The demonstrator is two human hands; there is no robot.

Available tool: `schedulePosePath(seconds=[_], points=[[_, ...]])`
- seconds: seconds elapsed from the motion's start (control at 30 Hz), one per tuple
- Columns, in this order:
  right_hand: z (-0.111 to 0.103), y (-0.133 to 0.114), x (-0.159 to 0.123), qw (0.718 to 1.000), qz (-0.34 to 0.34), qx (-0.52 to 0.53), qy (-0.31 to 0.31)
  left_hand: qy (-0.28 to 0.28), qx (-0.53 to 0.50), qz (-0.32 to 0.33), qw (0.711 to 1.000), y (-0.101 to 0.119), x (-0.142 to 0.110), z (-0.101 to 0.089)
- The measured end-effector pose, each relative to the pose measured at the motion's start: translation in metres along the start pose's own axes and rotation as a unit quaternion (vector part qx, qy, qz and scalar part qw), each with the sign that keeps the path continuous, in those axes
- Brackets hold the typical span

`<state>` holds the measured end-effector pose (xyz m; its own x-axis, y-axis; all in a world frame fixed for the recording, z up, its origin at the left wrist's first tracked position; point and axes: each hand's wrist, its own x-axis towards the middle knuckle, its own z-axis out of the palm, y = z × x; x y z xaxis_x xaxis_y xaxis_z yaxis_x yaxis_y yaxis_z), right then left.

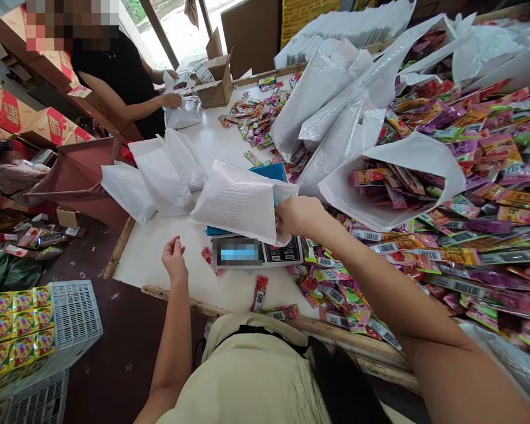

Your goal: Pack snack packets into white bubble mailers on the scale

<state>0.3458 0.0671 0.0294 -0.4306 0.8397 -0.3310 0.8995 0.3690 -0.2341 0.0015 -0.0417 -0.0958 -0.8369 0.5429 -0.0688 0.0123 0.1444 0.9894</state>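
A white bubble mailer (236, 200) lies on the blue-topped digital scale (284, 250), its mouth towards the right. My right hand (298, 217) is at that mouth with its fingers curled; the fingertips are partly hidden by the mailer's edge, and what they hold is not clear. My left hand (174, 259) hovers by the table's front edge, left of the scale, its fingers curled in and nothing visible in them. A red snack sachet (259, 293) rests in front of the scale. Right of my right hand, an open mailer (393, 206) holds several colourful sachets.
Filled white mailers (163, 174) stand on the left of the table. A large heap of sachets (481, 229) covers the right side. Across the table, another person (115, 88) handles a mailer beside a cardboard box (215, 82). Plastic crates (76, 312) stand at lower left.
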Motion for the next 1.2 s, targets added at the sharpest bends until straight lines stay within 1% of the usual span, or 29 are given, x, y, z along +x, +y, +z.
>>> schedulePosePath(seconds=[0.07,0.1,0.17,0.23,0.3,0.37,0.4,0.43,0.5,0.57,0.6,0.63,0.7,0.87,1.03,1.13,1.2], points=[[-0.010,0.006,-0.009,1.000,0.009,0.008,0.006,-0.003,-0.001,0.001,1.000,0.000,0.000,0.002],[-0.017,0.011,-0.017,1.000,0.004,0.022,0.021,-0.005,-0.002,0.002,1.000,0.000,0.001,0.003],[-0.030,0.021,-0.039,0.995,-0.015,0.065,0.071,-0.009,0.001,0.006,1.000,0.002,0.001,0.005],[-0.041,0.035,-0.069,0.986,-0.026,0.119,0.112,-0.012,0.004,0.008,1.000,0.004,0.002,0.006],[-0.042,0.052,-0.101,0.975,-0.020,0.183,0.124,-0.012,0.007,0.005,1.000,0.006,0.002,0.007],[-0.034,0.070,-0.130,0.965,0.005,0.240,0.111,-0.008,0.007,-0.001,1.000,0.005,0.003,0.008],[-0.027,0.080,-0.142,0.961,0.033,0.254,0.100,-0.007,0.006,-0.002,1.000,0.004,0.003,0.009],[-0.018,0.089,-0.151,0.960,0.075,0.255,0.088,-0.006,0.006,-0.002,1.000,0.003,0.003,0.009],[0.001,0.106,-0.163,0.954,0.190,0.221,0.064,-0.008,0.004,0.001,1.000,0.001,0.002,0.010],[0.016,0.117,-0.167,0.938,0.296,0.177,0.047,-0.012,0.004,0.003,1.000,-0.001,0.002,0.012],[0.021,0.119,-0.168,0.929,0.328,0.164,0.046,-0.015,0.004,0.004,1.000,-0.001,0.002,0.012],[0.024,0.120,-0.167,0.923,0.345,0.161,0.050,-0.018,0.004,0.004,1.000,-0.001,0.002,0.013],[0.025,0.115,-0.164,0.922,0.339,0.175,0.064,-0.020,0.005,0.007,1.000,0.000,0.002,0.015],[0.021,0.096,-0.149,0.941,0.237,0.219,0.097,-0.025,0.001,0.011,1.000,0.003,0.000,0.016],[0.024,0.088,-0.138,0.950,0.164,0.241,0.117,-0.015,0.013,0.006,1.000,0.003,-0.002,0.009],[0.023,0.078,-0.130,0.956,0.132,0.235,0.115,-0.015,0.031,0.019,0.999,0.005,-0.001,0.009],[0.020,0.066,-0.118,0.958,0.093,0.247,0.110,-0.031,0.051,0.037,0.997,0.010,0.003,0.015]])
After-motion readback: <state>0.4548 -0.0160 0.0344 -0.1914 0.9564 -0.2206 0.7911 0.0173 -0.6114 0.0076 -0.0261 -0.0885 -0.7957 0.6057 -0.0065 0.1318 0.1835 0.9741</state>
